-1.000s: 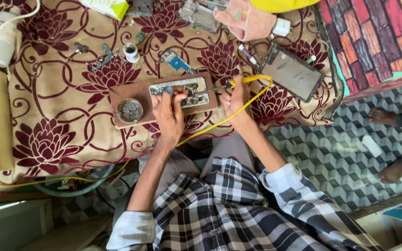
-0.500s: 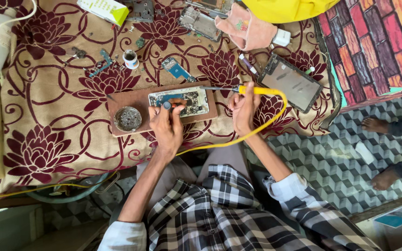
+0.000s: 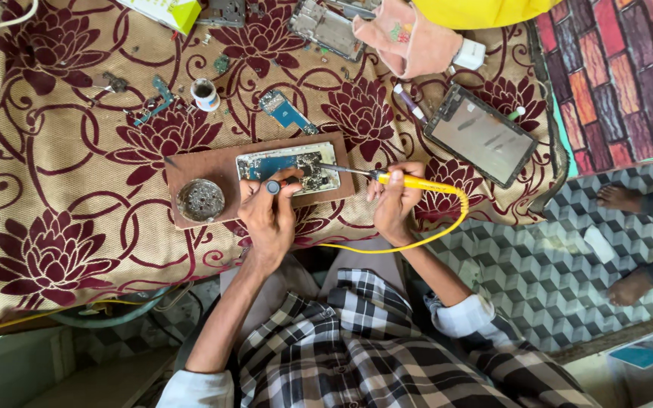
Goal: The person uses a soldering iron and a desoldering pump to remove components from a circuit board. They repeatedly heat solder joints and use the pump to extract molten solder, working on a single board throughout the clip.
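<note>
Since a moment ago both hands have shifted slightly: the left hand (image 3: 267,215) has slid forward onto the opened phone (image 3: 289,168), and the right hand (image 3: 396,202) has brought the soldering iron (image 3: 387,178) level so its tip points left over the board.

Left fingers (image 3: 285,193) are closed around a small dark-capped tool (image 3: 273,186), pinched upright against the near edge of the phone and steadying it. Right fingers are wrapped shut on the yellow handle of the iron, held like a pen, its metal tip reaching to the right part of the exposed circuit board. A yellow cord (image 3: 447,227) loops from the handle back toward the person's lap.

The phone lies flat on a brown wooden board (image 3: 190,162), with a round metal tin (image 3: 200,199) just beside it to the left. The board rests on a desk covered by a beige cloth with dark red flowers (image 3: 62,227).

Judging from this, good work here means keeping the left hand braced on the board so the phone cannot slide, touching only the tip to the joint, and keeping the cord clear of the tin.

Farther off lie a tablet (image 3: 481,134), a small white pot (image 3: 205,94) and loose blue parts (image 3: 287,111).
</note>
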